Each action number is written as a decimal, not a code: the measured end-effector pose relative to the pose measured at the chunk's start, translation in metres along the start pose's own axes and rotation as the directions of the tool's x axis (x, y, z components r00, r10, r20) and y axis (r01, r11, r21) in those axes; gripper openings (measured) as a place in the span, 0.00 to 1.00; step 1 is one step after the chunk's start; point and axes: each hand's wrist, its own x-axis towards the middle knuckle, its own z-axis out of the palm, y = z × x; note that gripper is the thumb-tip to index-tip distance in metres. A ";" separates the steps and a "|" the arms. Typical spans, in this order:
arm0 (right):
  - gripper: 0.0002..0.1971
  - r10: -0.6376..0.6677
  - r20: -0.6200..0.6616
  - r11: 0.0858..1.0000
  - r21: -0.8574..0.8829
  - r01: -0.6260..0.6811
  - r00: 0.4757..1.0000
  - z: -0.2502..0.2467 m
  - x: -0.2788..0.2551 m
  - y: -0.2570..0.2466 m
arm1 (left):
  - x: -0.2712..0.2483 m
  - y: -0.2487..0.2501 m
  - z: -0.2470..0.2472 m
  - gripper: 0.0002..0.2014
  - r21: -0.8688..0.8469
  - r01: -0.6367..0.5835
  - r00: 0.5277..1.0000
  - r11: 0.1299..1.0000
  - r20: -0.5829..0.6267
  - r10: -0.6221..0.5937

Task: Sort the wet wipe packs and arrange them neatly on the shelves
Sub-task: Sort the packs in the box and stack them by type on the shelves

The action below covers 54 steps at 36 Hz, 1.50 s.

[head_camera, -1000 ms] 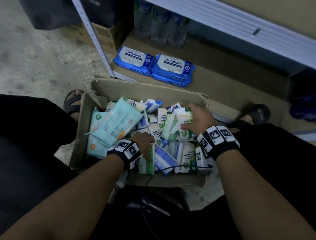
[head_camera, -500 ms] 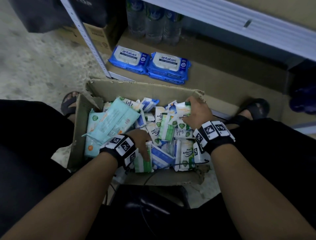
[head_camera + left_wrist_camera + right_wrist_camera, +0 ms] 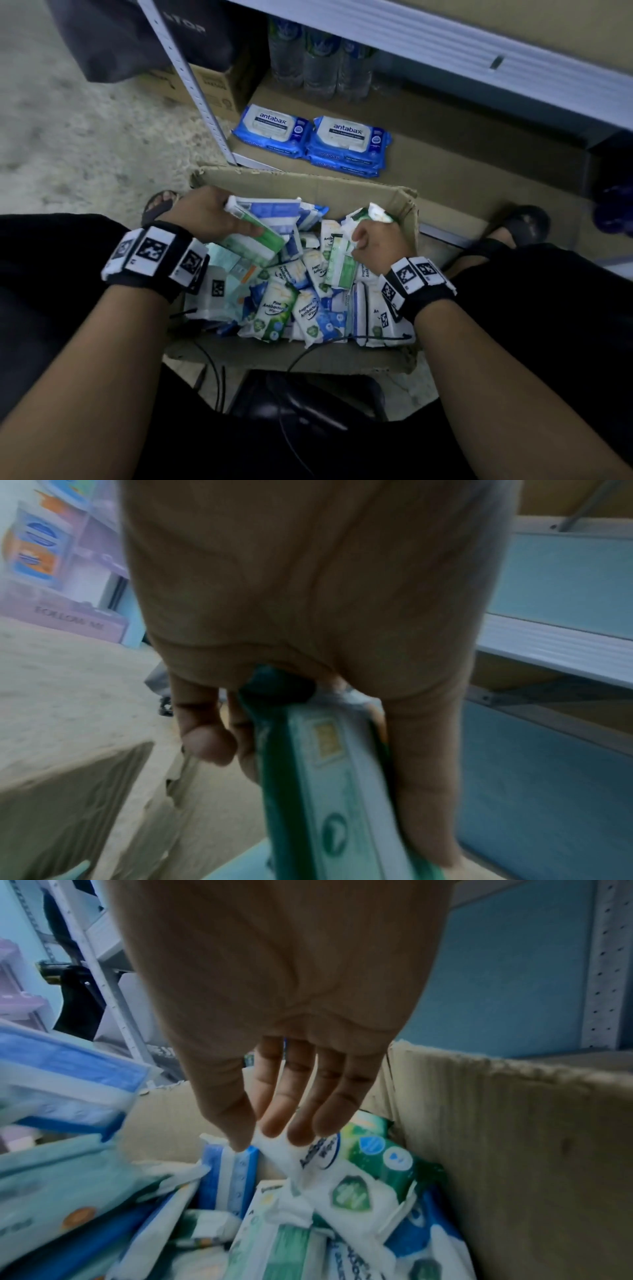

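Both hands lifting packs from the box (image 3: pixel 407 219)

Left hand (image 3: pixel 205 219) now raised, grasping green pack (image 3: pixel 255 240) angled down-right; right hand (image 3: pixel 371 240) pinches white pack (image 3: pixel 373 214).

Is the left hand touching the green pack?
Touching. The left wrist view shows the left hand with its fingers curled round the green pack.

Blue-and-white antabax packs (image 3: pixel 310 142), brown cardboard box (image 3: pixel 308 186), black-and-white checkered wristbands (image 3: pixel 154 253), green-and-white pack (image 3: pixel 255 240)

Blue packs (image 3: pixel 310 140) and bottles (image 3: pixel 318 65) rest on the bottom shelf (image 3: pixel 462 178).
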 end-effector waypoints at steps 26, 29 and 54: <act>0.29 -0.007 0.589 0.963 -0.214 0.164 0.808 0.101 0.014 -0.042 | 0.003 -0.020 0.078 0.37 0.205 -0.010 0.973 0.979 -0.226 0.057; 0.28 0.017 0.609 0.962 -0.227 0.154 0.793 0.106 0.011 -0.045 | 0.008 -0.032 0.087 0.40 0.204 -0.047 0.983 0.978 -0.163 0.081; 0.21 0.151 0.268 0.962 0.182 -0.204 0.951 0.011 0.038 -0.055 | 0.007 -0.060 0.073 0.39 -0.032 0.178 0.955 0.984 -0.235 -0.180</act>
